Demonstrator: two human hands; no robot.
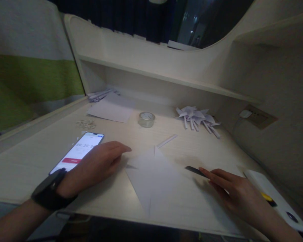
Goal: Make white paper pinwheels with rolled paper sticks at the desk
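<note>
A square white sheet of paper (153,179) lies cornerwise on the desk, with slits at its top, left and bottom corners. My left hand (101,164) hovers left of the paper and partly hides a phone (75,151) showing a running timer. Its fingers stretch toward the paper and hold nothing; a black watch is on that wrist. To the right of the paper, my right hand (229,188) pinches a thin dark blade (193,170), its tip pointing left, apart from the sheet. Beyond the paper's top corner is a narrow rolled paper stick (167,141).
A roll of clear tape (146,120) stands mid-desk. Several paper pinwheels (192,115) lie at the back right. Paper sheets (112,107) and rolled sticks (99,95) are back left, near small loose pieces (86,124). A white box-like object (262,183) borders the right edge.
</note>
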